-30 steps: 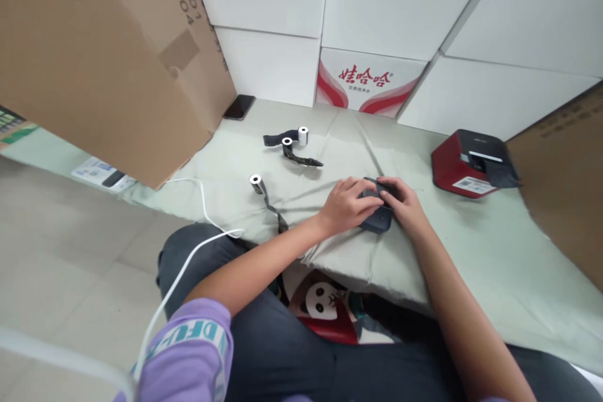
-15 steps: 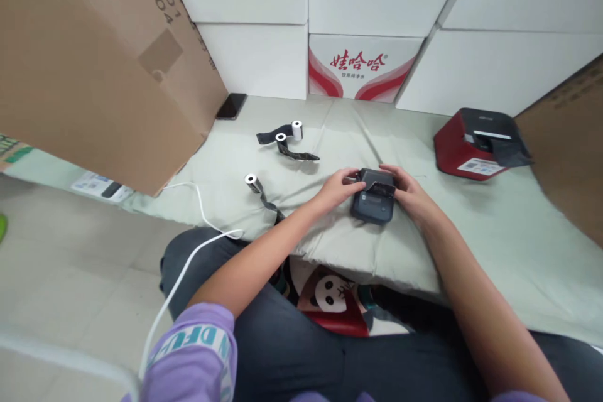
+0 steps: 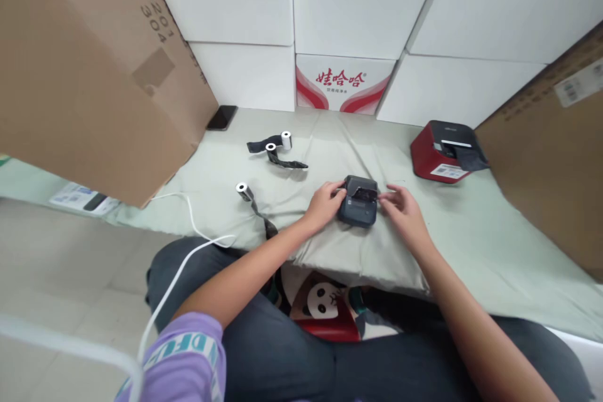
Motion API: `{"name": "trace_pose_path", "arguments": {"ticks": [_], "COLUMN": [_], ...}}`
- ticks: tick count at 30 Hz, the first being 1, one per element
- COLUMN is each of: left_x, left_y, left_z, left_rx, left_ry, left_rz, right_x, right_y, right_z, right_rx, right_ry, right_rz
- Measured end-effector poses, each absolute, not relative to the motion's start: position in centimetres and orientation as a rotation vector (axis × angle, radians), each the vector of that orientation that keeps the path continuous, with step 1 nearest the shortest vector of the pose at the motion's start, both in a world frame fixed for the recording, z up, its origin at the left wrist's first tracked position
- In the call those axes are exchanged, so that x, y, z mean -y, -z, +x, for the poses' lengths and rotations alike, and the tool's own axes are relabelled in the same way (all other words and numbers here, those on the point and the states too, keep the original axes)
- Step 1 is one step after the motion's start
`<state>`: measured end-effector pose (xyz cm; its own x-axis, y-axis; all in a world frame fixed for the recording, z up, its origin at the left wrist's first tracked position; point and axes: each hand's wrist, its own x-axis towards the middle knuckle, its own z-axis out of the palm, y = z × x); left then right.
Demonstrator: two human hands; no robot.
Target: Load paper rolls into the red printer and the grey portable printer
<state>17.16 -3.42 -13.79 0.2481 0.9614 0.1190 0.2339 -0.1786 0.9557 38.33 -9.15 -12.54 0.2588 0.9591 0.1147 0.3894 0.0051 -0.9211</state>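
Note:
A small dark portable printer [image 3: 358, 214] rests on the cloth-covered table in front of me. A strip of black paper [image 3: 362, 190] shows across the slot in its top. My left hand [image 3: 325, 206] grips the printer's left side, thumb on its upper edge. Close by the right side is my right hand [image 3: 399, 204], its fingers apart and the thumb tip at or near the printer's edge; whether it touches the paper I cannot tell.
Several paper rolls with black tails, including one roll [image 3: 244, 191], lie to the left. A red and black printer [image 3: 440, 152] stands at the right. Cardboard boxes [image 3: 89, 69] flank the table, white cartons [image 3: 346, 85] line the back, and a phone [image 3: 222, 117] and white cable [image 3: 191, 213] lie left.
My right hand has opened and drawn slightly away from the printer's right side. The black strip, earlier raised across the top, sits lower. The camera view has shifted.

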Motion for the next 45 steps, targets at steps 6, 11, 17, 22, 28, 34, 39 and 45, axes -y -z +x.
{"name": "trace_pose_path", "arguments": {"ticks": [6, 11, 17, 22, 28, 34, 39, 45], "left_x": [5.6, 8.2, 9.2, 9.3, 9.3, 9.2, 9.2, 9.3], "left_y": [12.8, 12.4, 12.7, 12.8, 12.9, 13.1, 13.1, 12.9], "left_z": [17.5, 15.5, 14.0, 14.5, 14.6, 14.7, 14.7, 14.7], "left_rx": [-1.235, -1.145, -1.098, -1.048, -1.037, -1.06, -1.053, -1.025], "left_ry": [-1.023, -0.951, -0.821, -0.817, -0.818, -0.792, -0.79, -0.788], "left_rz": [1.633, 1.651, 1.682, 1.877, 1.982, 2.007, 2.016, 2.025], "right_x": [10.6, 11.2, 11.9, 11.1, 11.6, 13.2, 12.2, 11.8], "right_y": [12.9, 13.0, 12.1, 9.3, 6.5, 7.5, 9.3, 8.7], "right_z": [33.4, 31.7, 33.2, 38.2, 49.0, 54.1, 54.4, 53.9], "right_rx": [1.555, 1.574, 1.56, 1.407, 1.103, 0.91, 0.94, 0.883], "right_ry": [-0.381, -0.232, -0.287, -0.214, -0.173, -0.165, -0.234, -0.271], "right_rz": [-1.68, -1.699, -1.664, -1.69, -1.911, -2.056, -2.02, -2.066]}}
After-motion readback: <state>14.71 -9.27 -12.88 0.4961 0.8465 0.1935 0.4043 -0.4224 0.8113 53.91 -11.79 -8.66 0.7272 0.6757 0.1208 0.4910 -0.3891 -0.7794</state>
